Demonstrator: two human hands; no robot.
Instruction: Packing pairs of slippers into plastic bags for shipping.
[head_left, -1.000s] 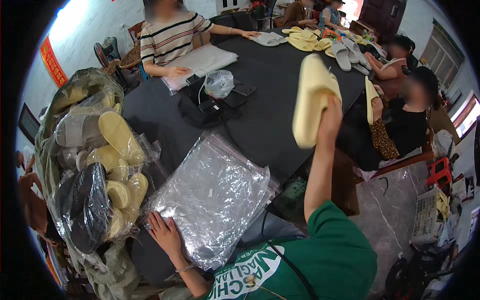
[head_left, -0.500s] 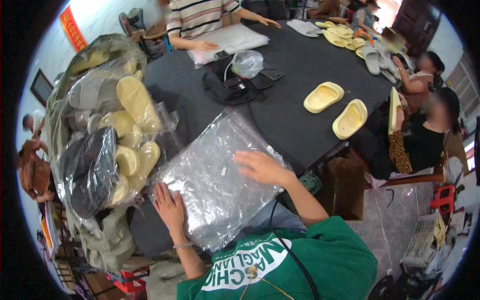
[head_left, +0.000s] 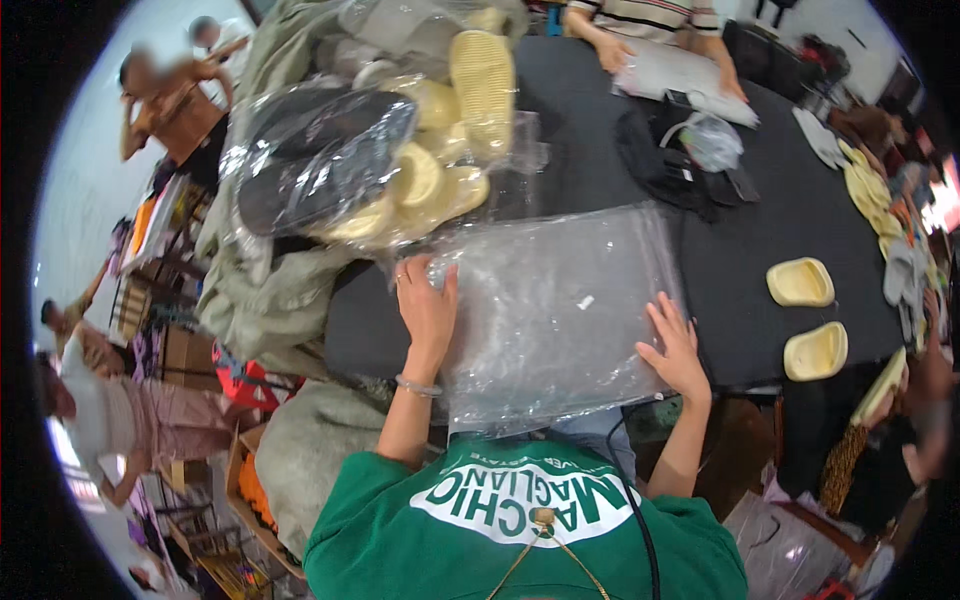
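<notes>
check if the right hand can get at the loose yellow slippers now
Probably yes: the right hand is at the right edge of the clear plastic bags, with only black tabletop seen between it and the yellow slippers.

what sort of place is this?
Looks like a small slipper-packing workshop, though that's inferred. Signs: a stack of clear plastic bags in front of the wearer, bagged slippers piled to its upper left, and an unbagged yellow pair on the black table.
</notes>
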